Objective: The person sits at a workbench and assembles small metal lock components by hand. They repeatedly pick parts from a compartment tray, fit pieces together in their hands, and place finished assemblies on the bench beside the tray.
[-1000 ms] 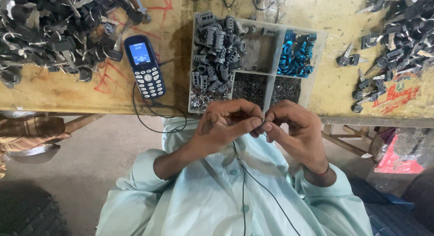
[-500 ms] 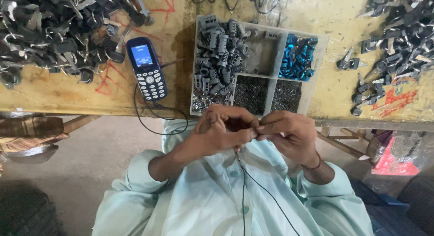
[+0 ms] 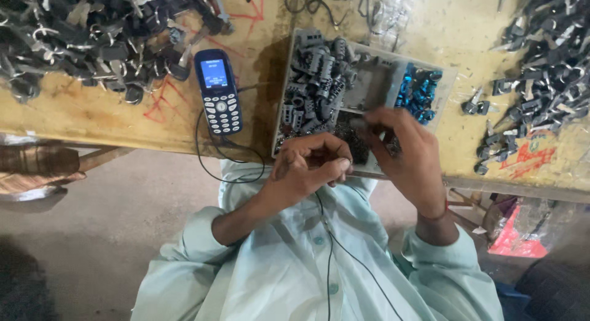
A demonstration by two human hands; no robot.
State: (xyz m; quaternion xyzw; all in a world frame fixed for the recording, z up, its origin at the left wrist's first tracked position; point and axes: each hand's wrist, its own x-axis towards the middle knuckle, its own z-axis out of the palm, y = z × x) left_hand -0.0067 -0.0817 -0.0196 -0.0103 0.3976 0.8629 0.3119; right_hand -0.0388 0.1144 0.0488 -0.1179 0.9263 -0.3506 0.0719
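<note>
My left hand [image 3: 307, 168] is curled in front of my chest at the table edge, thumb and forefinger pinched together on a small part that I can barely see. My right hand [image 3: 407, 154] reaches over the compartment tray [image 3: 376, 87], fingertips down at the section of tiny dark pieces [image 3: 351, 135]. What those fingertips hold is hidden. The tray also holds grey plastic parts [image 3: 316, 81] on its left and blue parts [image 3: 418, 92] on its right.
A blue keypad phone [image 3: 217, 91] lies on the wooden table [image 3: 110, 115], its black cable [image 3: 215, 167] looping off the edge. Heaps of dark metal-and-plastic parts lie at top left [image 3: 92, 38] and at right [image 3: 541, 63]. A thin black wire [image 3: 330, 253] hangs down my shirt.
My hands were joined at my chest working one small part. They have separated: the right hand has moved up to the tray while the left stays at the table edge.
</note>
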